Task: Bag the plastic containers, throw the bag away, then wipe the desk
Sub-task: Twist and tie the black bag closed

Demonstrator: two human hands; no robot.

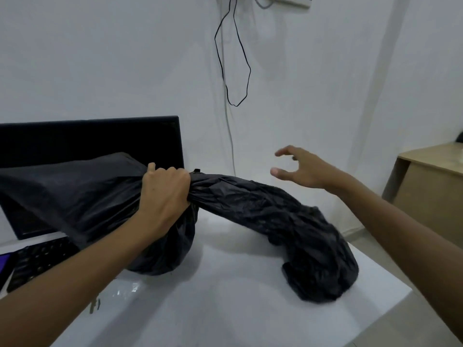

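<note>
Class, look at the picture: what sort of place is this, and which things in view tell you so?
Probably an office or study room: a white desk bearing a black monitor and a keyboard, with cables hanging down the wall.

Small office or study room, black monitor and keyboard on white table, cables down bare wall

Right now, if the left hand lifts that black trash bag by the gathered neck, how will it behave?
Probably floppy: the loose end of the black trash bag droops onto the white desk past the left hand. Likely sags and swings, since the bulge under the grip looks loaded. The thin, crinkled film may slip.
</note>
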